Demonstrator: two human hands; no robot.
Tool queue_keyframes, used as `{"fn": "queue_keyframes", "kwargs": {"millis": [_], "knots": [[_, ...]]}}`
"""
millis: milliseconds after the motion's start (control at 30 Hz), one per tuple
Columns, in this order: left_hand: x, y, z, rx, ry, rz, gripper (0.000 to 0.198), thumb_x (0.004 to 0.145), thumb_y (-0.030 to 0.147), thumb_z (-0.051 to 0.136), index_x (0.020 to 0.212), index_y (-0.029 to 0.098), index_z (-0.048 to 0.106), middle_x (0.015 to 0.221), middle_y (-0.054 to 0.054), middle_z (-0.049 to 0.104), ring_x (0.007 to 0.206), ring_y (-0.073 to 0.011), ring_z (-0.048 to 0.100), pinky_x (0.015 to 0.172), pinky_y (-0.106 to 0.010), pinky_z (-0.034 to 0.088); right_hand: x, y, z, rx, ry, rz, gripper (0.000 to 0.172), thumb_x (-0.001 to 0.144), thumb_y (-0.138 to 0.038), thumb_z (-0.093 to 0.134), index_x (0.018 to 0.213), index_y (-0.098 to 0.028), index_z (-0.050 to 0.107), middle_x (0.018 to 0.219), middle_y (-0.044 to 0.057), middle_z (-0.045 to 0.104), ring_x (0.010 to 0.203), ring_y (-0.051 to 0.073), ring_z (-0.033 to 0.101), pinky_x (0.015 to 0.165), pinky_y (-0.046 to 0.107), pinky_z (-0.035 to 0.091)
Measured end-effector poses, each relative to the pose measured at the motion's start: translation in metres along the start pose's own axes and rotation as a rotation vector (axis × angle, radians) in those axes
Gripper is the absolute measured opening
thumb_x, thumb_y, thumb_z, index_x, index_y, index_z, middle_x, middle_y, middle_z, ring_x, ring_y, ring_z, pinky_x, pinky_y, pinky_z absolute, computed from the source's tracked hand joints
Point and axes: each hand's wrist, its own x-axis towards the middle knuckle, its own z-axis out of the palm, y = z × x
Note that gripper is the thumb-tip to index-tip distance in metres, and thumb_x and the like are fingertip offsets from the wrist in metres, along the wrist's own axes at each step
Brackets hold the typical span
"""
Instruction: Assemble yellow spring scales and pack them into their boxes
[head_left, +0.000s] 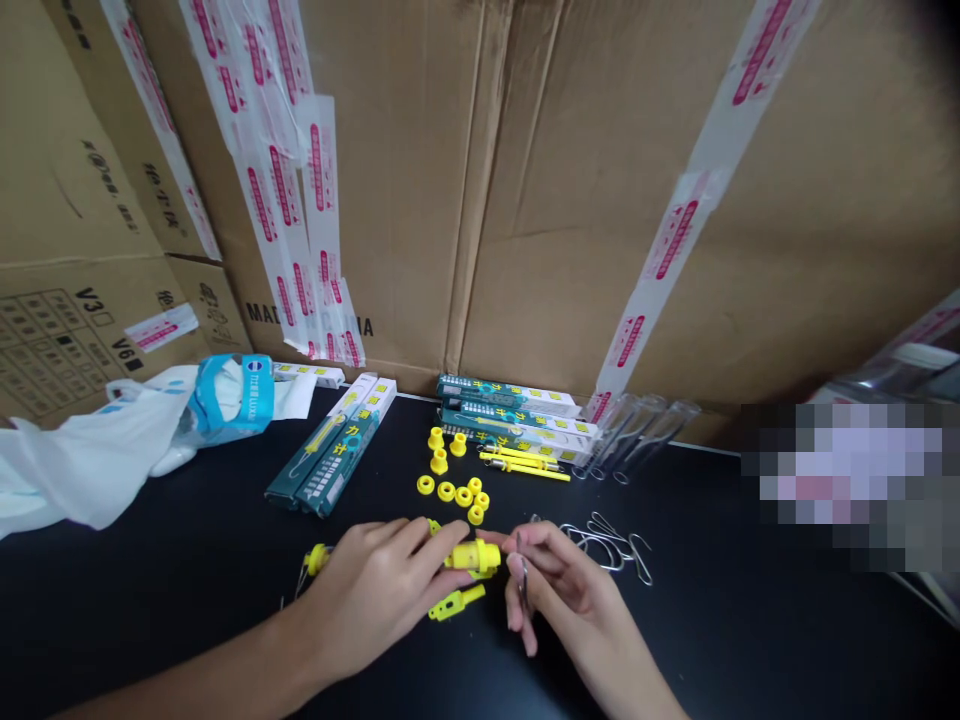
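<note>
My left hand (pixel 390 580) is closed around a yellow-ended spring scale part (pixel 474 556), whose capped end points right. Past the wrist side shows another yellow end (pixel 318 558) with thin metal wire; whether it belongs to the same piece is hidden by the hand. My right hand (pixel 562 585) pinches a bent metal wire hook (pixel 524 582) just right of the yellow cap. A yellow slotted piece (pixel 452 604) lies on the table below the left fingers. More yellow parts are partly covered by that hand.
Yellow rings (pixel 446 491) and flanged caps (pixel 439 461) lie beyond my hands, near yellow rods with springs (pixel 525 464). Wire hooks (pixel 611 545) and clear tubes (pixel 637 435) are at right. Printed boxes (pixel 334 445), a tissue pack (pixel 232 395) and cardboard walls (pixel 405 200) stand behind.
</note>
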Motion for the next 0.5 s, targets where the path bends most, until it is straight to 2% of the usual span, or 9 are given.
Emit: {"fn": "queue_keyframes", "kwargs": {"millis": [200,300,500], "knots": [[0.0003,0.0027,0.0002,-0.032,-0.066,0.012,0.025,0.105,0.037,0.044,0.116,0.024,0.062,0.078,0.0,0.068,0.063,-0.0209,0.071,0.05,-0.03,0.051,-0.0024,0.0081,0.0009,0.023,0.017,0.02,0.033,0.083,-0.051,0.073,0.085,-0.021,0.058,0.064,-0.004,0.062,0.05,0.011,0.058,0.042,0.019,0.047],[-0.0001,0.0042,0.0011,-0.03,-0.074,0.006,0.021,0.103,0.037,0.049,0.115,0.026,0.062,0.077,0.0,0.067,0.062,-0.022,0.071,0.05,-0.031,0.052,-0.0028,0.0095,0.0004,0.015,0.06,0.018,0.036,0.08,-0.05,0.077,0.08,-0.021,0.057,0.06,-0.004,0.062,0.047,0.011,0.057,0.04,0.019,0.046],[-0.0007,0.0052,0.0011,-0.057,-0.078,0.01,0.022,0.103,0.038,0.047,0.113,0.025,0.063,0.077,0.0,0.067,0.062,-0.0224,0.071,0.049,-0.032,0.052,-0.0058,0.0021,0.0031,0.002,0.116,0.013,0.038,0.079,-0.051,0.078,0.074,-0.02,0.056,0.054,-0.004,0.064,0.043,0.009,0.052,0.041,0.019,0.044]]}}
